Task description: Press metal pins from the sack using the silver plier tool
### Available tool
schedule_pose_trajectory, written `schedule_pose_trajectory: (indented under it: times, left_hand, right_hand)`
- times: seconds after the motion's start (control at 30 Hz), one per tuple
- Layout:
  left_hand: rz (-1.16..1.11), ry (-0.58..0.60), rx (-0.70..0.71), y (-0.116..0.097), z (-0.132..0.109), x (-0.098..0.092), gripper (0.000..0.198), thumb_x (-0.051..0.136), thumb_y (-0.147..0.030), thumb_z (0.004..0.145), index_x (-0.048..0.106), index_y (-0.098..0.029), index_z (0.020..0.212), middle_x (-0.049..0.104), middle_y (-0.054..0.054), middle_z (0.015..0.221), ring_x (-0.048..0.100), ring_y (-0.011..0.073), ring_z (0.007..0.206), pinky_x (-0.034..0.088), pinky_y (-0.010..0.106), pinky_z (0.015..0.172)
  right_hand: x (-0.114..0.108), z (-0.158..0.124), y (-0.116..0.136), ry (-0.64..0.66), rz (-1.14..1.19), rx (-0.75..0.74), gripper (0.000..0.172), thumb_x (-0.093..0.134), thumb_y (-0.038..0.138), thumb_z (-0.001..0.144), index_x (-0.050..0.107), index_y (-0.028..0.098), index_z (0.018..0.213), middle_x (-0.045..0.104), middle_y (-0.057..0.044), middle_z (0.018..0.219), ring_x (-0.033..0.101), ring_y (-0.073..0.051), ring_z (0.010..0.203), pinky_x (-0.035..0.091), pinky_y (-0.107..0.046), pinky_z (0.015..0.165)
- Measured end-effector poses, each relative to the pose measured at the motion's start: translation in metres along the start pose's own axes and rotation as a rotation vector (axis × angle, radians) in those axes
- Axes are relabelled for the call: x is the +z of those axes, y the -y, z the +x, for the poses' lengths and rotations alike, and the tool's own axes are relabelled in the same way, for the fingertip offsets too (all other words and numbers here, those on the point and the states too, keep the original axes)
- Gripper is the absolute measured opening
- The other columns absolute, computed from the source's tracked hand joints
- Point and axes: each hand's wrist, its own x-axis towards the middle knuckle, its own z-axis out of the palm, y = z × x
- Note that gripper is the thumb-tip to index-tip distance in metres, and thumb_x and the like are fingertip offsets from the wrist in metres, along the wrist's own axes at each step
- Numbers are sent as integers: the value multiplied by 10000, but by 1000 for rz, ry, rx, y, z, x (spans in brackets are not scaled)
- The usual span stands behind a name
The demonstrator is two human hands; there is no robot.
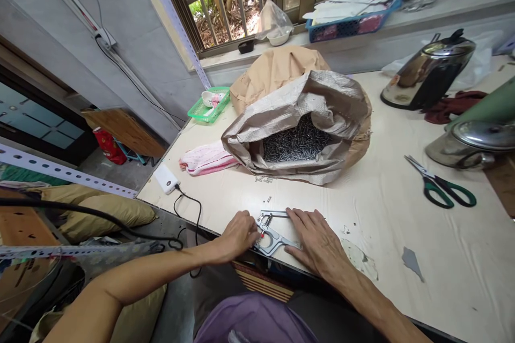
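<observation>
A grey metal hand plier (276,238) with a coil spring and a small red spot lies at the table's near edge, its handles spread apart. My right hand (317,241) is wrapped around the handle ends, fingers over the upper handle and thumb by the lower one. At the plier's jaw end, my left hand (238,237) is closed with its fingertips pinched together; what they hold is hidden. Beyond the hands, a few small metal pins (265,178) are scattered in front of an open paper-lined sack (341,158). The sack contains many dark small metal pieces (298,142).
Green-handled scissors (442,185) lie at the right, near a kettle (430,72) and a metal jug (466,144). A white power bank (166,179) with a black cable sits at the left edge, near a pink-white cloth (209,158) and a green basket (209,106).
</observation>
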Motion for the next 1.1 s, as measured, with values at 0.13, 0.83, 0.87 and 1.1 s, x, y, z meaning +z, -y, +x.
schedule_pose_trajectory:
  times: [0.13, 0.83, 0.87, 1.1]
  left_hand:
    - [185, -175, 431, -11, 6, 9, 663, 746, -372, 654, 467, -145, 1210, 478, 152, 1262, 426, 288, 1151, 404, 422, 933]
    - [343, 20, 316, -36, 38, 16, 229, 637, -382, 789, 573, -167, 838, 558, 55, 916, 484, 243, 957, 433, 343, 741]
    - [339, 22, 318, -36, 38, 16, 226, 637, -379, 790, 573, -166, 831, 559, 56, 910, 484, 245, 956, 434, 345, 741]
    - [252, -88, 329, -27, 37, 12, 565, 749, -421, 653, 534, -136, 1091, 529, 97, 1055, 465, 272, 996, 440, 396, 833]
  right_hand:
    - [4, -1, 0, 8, 1, -6, 631, 500, 341, 775, 330, 135, 1348, 586, -147, 1171, 527, -280, 1059, 393, -441, 931]
    - [-20, 12, -5, 131, 7, 36, 145, 540, 143, 806, 515, 211, 681, 550, 7, 694, 487, -126, 637, 339, -268, 600]
    - [-19, 11, -5, 132, 3, 32, 144, 533, 156, 815, 520, 213, 683, 552, 7, 692, 492, -128, 639, 341, -270, 602]
    - [-10, 5, 2, -44, -137, 12, 145, 487, 205, 850, 596, 199, 946, 618, -102, 1053, 516, -227, 1021, 365, -327, 795]
